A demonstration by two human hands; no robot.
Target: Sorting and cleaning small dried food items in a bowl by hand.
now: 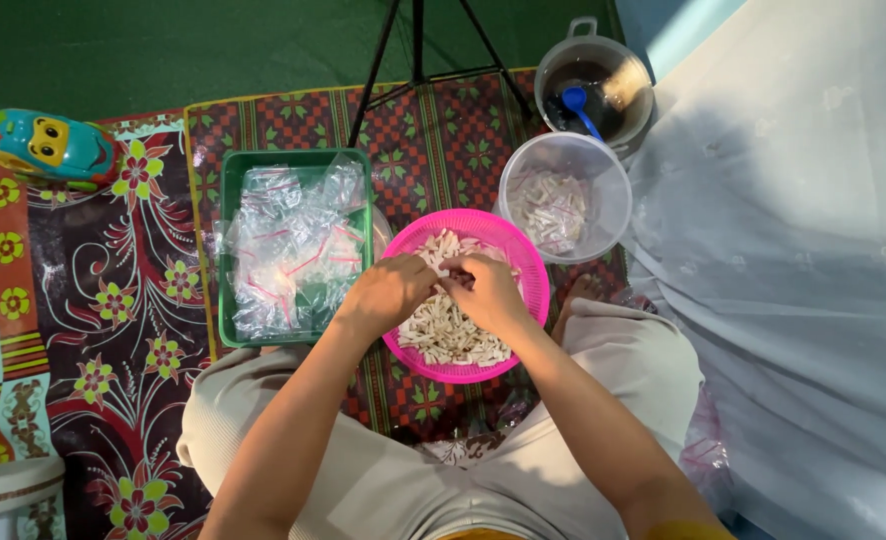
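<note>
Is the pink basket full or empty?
Partly full. The pink basket holds a heap of pale sticks, with both hands on top.

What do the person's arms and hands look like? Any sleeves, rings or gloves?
Both arms are bare, with no sleeves showing. The left hand and right hand wear no gloves; no rings, watch or bracelets are visible.

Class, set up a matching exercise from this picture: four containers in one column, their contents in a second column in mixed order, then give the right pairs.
Containers:
1. pink basket
2. green tray
3. clear tub
4. grey pot

Contents:
A. blue spoon
B. loose pale sticks, both hands over them
C. small clear bags
D. bagged sticks

Pairs: 1-B, 2-C, 3-D, 4-A
</note>
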